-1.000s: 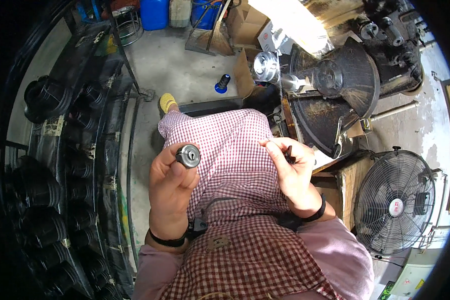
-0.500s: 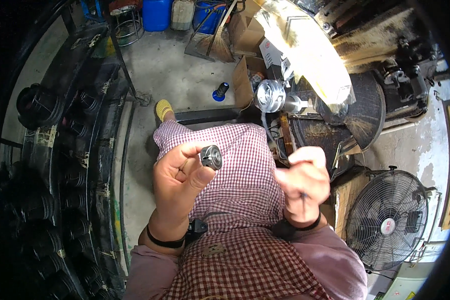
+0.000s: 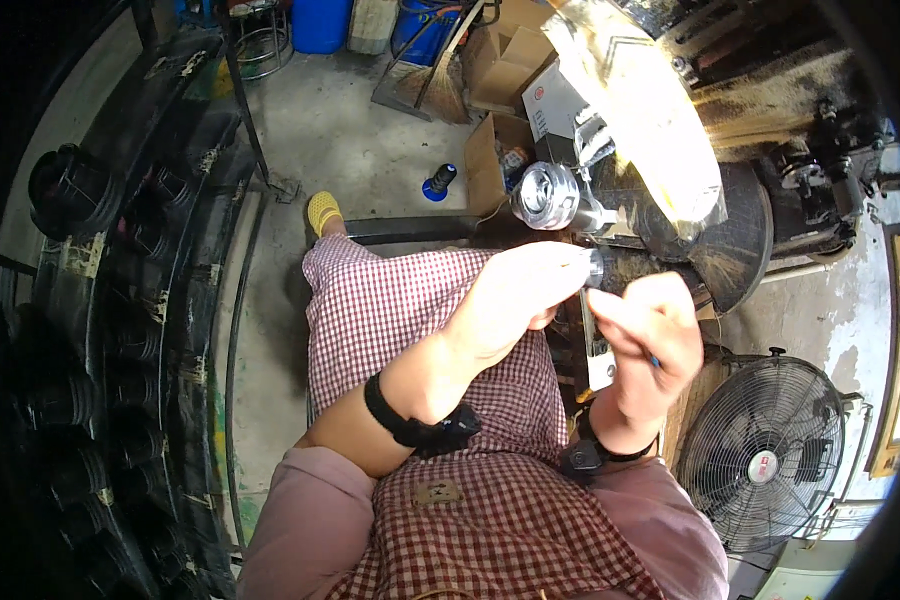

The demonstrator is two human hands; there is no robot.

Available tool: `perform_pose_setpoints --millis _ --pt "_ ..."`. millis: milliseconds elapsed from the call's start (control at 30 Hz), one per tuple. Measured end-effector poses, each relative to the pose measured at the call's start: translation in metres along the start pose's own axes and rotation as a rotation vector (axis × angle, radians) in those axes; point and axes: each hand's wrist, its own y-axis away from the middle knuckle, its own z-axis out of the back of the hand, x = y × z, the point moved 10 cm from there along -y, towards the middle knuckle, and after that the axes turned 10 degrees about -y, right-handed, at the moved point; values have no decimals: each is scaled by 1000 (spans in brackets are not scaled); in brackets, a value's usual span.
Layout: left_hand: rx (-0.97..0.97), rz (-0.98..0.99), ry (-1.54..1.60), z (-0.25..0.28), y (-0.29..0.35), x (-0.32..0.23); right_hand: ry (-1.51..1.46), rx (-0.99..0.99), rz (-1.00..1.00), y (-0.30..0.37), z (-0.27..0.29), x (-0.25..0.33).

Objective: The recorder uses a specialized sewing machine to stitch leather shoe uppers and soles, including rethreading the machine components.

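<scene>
My left hand [image 3: 515, 295] reaches across to the right above my lap, palm turned away. Its fingertips pinch a small round metal part [image 3: 596, 266], mostly covered by the fingers. Close beside it on the right, my right hand [image 3: 650, 335] is curled closed with thumb and forefinger toward that part. A small dark-blue tip shows below its fingers; what it belongs to is hidden. Beyond both hands is a clear, round lamp-like fixture [image 3: 548, 195] by the machine. I cannot tell whether my right fingers touch the metal part.
Racks of dark ringed parts [image 3: 60, 400] line the left side. A machine with a round dark plate [image 3: 735, 230] stands at right, a floor fan [image 3: 765, 465] nearer. Cardboard boxes [image 3: 500, 165], a broom [image 3: 442, 90] and a dark spool-shaped thing [image 3: 438, 183] are on the floor ahead.
My left hand has swung right and slightly up with the metal part, turning its back to view. My right hand has shifted a little right. The hands are now close together.
</scene>
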Motion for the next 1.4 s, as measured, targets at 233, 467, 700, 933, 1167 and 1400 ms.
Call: perform_pose_setpoints --millis 233,467,700,933,1167,1400 --pt "-92 -104 140 71 50 -11 -41 -258 -185 -5 -23 -45" --pt "-107 -307 -13 71 61 -80 32 -300 9 -10 -38 -39" --pt "-362 -341 -667 56 18 -115 -155 -437 -28 -2 -42 -44" --pt "-319 -343 -679 46 3 -106 -198 -541 -39 1 -44 -53" --pt "-265 -359 -919 29 -4 -119 -171 -511 -49 1 -44 -55" --pt "-111 -439 -944 18 -17 -127 -266 -437 -181 -6 -45 -62"
